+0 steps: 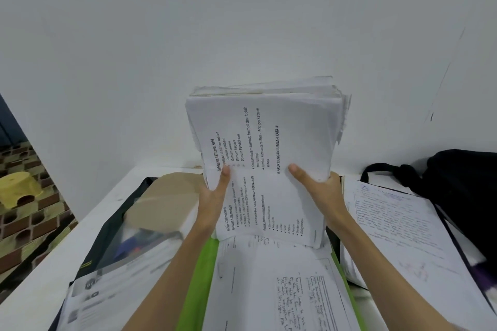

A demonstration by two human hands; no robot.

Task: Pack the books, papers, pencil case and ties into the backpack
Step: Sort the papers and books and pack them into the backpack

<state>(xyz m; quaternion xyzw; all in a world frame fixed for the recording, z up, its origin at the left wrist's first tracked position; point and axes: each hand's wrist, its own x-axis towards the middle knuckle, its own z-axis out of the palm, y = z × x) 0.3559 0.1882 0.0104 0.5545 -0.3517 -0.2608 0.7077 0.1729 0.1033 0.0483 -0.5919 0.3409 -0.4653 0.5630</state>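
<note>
fingers of both hands hidden behind paper stack (265, 158); brown book (164, 201) blurred

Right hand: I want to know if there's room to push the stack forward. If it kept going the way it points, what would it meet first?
The right hand grips the stack of papers and points toward the white wall; nothing else shows in between, though depth is unclear.

Probably a home study corner, white desk (35, 285), plain wall (242, 21), tiled floor (24, 223)

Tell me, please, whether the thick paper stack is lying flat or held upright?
Upright: the paper stack stands on its lower edge, gripped by left hand and right hand.
</note>
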